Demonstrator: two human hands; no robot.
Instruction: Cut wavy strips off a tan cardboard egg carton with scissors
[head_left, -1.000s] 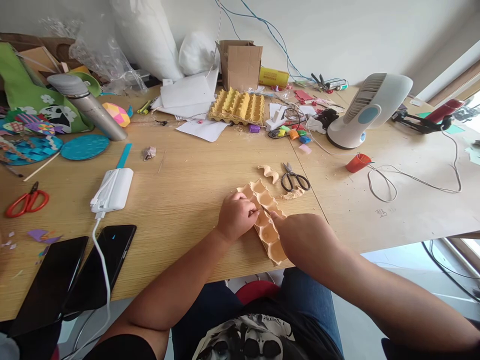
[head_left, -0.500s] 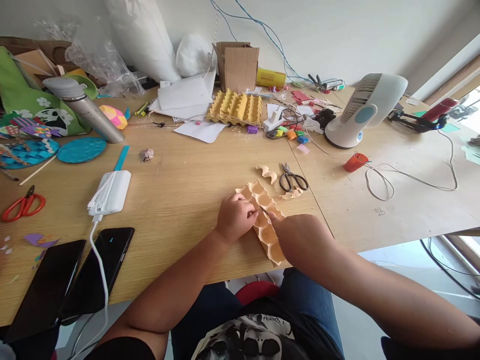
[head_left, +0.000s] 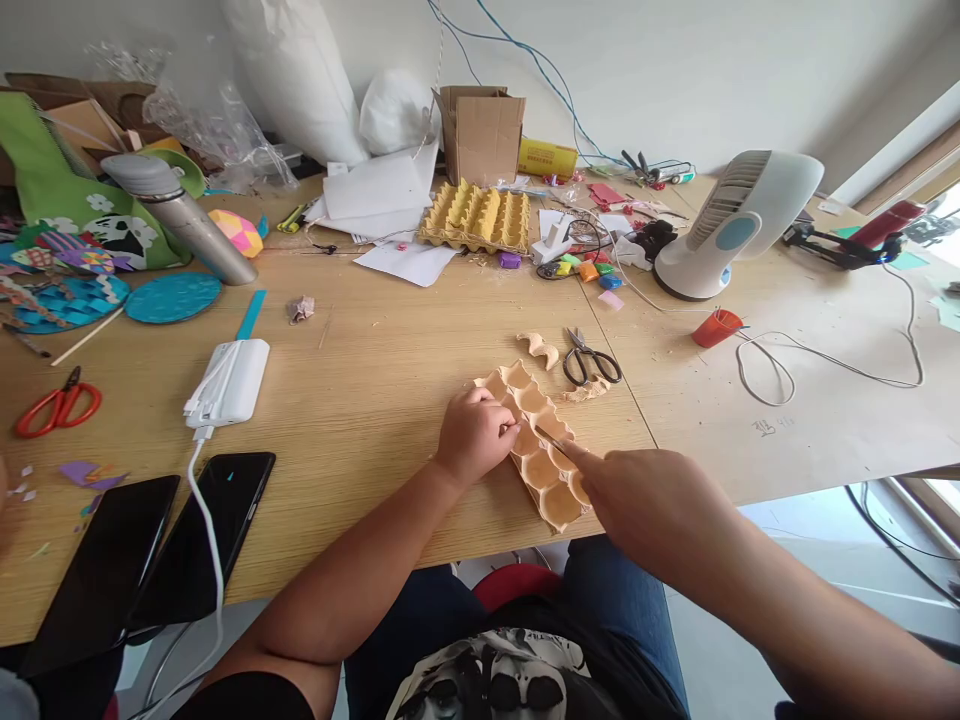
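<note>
A tan pulp egg tray lies on the table close to its front edge, set at a slant. My left hand rests on the tray's left side, its fingers curled against the cups. In my right hand is a thin knife, its handle hidden by the palm and the index finger stretched along it. The blade points left over the middle of the tray; whether it touches the pulp I cannot tell. Beyond the tray lie black-handled scissors and two torn tan strips, one a curved piece.
A yellow egg tray, a cardboard box and papers stand at the back. To the right are a white fan and a red cup. On the left lie a power bank, phones and red-handled scissors.
My right hand has drawn back to the right and slightly down with the knife, showing more of the blade and tray. My left hand keeps its place on the tray.
</note>
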